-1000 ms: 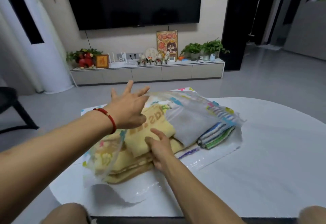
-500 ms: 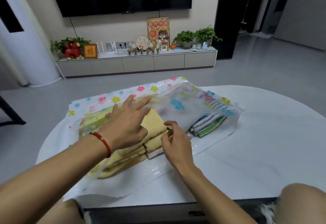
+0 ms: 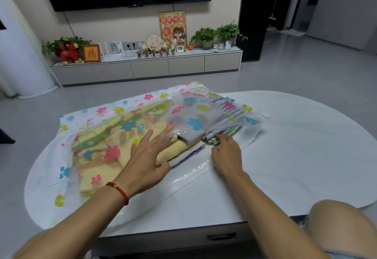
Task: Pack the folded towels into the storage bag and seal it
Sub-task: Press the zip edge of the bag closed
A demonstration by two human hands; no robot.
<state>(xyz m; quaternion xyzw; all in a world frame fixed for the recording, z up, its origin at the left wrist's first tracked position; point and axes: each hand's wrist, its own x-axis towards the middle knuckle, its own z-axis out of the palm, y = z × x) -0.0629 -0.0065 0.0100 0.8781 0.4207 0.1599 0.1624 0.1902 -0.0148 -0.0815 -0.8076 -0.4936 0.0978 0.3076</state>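
Two bare hands work at a clear flower-printed plastic storage bag lying on the white oval tabletop. The left hand presses flat, fingers straight, on the folded yellow towels at the bag's mouth; the right hand has its grip pinched on the folded striped towels.

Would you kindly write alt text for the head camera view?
A person's left hand presses flat on a clear flower-printed storage bag of folded towels on a white table, while the right hand pinches the striped towel at the bag's open edge. A TV cabinet stands behind.
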